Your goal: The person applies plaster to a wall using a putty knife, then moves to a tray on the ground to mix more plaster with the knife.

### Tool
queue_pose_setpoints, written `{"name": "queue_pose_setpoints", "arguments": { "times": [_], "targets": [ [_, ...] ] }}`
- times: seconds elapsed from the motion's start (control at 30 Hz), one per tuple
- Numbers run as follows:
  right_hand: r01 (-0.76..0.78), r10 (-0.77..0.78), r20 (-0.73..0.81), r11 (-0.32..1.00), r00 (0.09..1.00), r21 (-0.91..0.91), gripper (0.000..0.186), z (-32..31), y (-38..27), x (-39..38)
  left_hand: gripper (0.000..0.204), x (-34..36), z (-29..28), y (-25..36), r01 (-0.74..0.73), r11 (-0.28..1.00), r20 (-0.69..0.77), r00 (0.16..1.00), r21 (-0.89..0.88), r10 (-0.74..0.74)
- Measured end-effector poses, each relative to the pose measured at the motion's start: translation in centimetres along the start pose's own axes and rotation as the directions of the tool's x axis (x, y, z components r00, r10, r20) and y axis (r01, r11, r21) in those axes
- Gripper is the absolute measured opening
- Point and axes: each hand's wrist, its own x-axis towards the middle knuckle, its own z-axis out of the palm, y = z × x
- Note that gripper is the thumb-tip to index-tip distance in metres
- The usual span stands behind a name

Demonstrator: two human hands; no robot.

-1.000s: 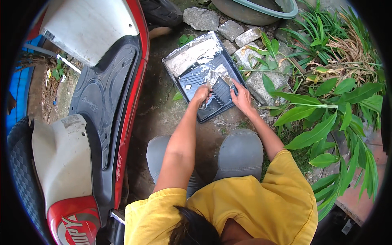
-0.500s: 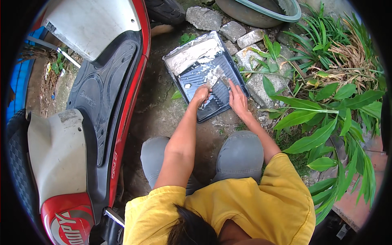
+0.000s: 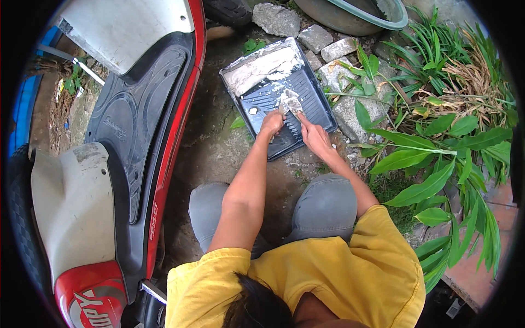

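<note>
As hands (image 3: pixel 272 122) (image 3: pixel 318 139) hold scrapers (image 3: pixel 293 105) (seemingly) — paste (image 3: pixel 259 71), tray (image 3: pixel 319 101); stones (image 3: pixel 338 50)

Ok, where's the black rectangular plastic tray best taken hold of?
Probably the raised left rim of the tray, from the left: mostly bare ground lies there, while rough grey stones crowd its right side and white paste coats the far end.

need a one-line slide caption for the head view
Left hand and right hand hold paste-smeared scrapers close together over a ribbed black paint tray, beside a red-and-white scooter.
</note>
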Motion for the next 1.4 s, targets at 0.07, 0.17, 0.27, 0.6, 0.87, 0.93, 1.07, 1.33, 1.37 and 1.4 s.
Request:
{"name": "queue_pose_setpoints", "arguments": {
  "times": [0.07,0.17,0.27,0.6,0.87,0.93,1.07,1.33,1.37,1.4],
  "targets": [
    [0.007,-0.006,0.016,0.998,1.000,-0.056,0.046,0.2,-0.1,0.6,0.022,0.2,0.1,0.1,-0.044,0.997,-0.028,0.999,0.066,0.046],
    [0.018,-0.010,0.056,0.988,0.998,-0.155,0.050,0.1,-0.2,2.4,0.019,-0.3,0.4,0.3,-0.045,0.998,-0.013,0.999,0.053,0.046],
    [0.032,-0.012,0.094,0.976,0.996,-0.215,0.050,-1.0,-0.5,4.3,0.016,-0.1,0.6,0.1,-0.066,0.997,-0.002,0.998,0.040,0.066],
    [0.134,-0.143,0.087,0.986,0.986,0.103,0.039,-4.7,0.0,4.4,0.018,-0.1,0.1,0.2,-0.021,0.989,-0.096,0.995,0.149,0.036],
    [0.060,-0.061,-0.110,0.998,0.992,-0.014,0.048,1.8,1.1,3.1,0.018,-0.2,0.6,0.5,0.037,0.998,0.007,0.999,-0.054,-0.036],
    [0.071,-0.071,-0.112,0.997,0.991,-0.002,0.050,2.6,1.6,3.1,0.018,-0.6,0.7,0.8,0.013,1.000,-0.018,1.000,0.015,-0.013],
    [0.039,-0.037,0.012,0.980,0.999,-0.195,0.057,2.2,0.2,3.1,0.015,-1.2,0.2,0.5,-0.008,0.999,0.004,1.000,-0.037,0.008],
    [0.110,-0.084,0.106,0.956,0.991,-0.271,0.056,0.8,-0.2,5.0,0.016,-0.4,1.1,0.0,-0.052,0.997,-0.082,0.995,0.052,0.056],
    [0.204,-0.178,0.115,0.938,0.977,-0.280,0.057,-0.6,-0.9,5.6,0.017,0.0,0.7,0.2,-0.043,0.998,-0.097,0.994,0.050,0.048],
    [0.209,-0.185,0.112,0.937,0.976,-0.280,0.057,-0.4,-0.8,5.7,0.018,0.0,0.4,0.6,-0.034,0.998,-0.115,0.993,0.047,0.040]
  ]
}}
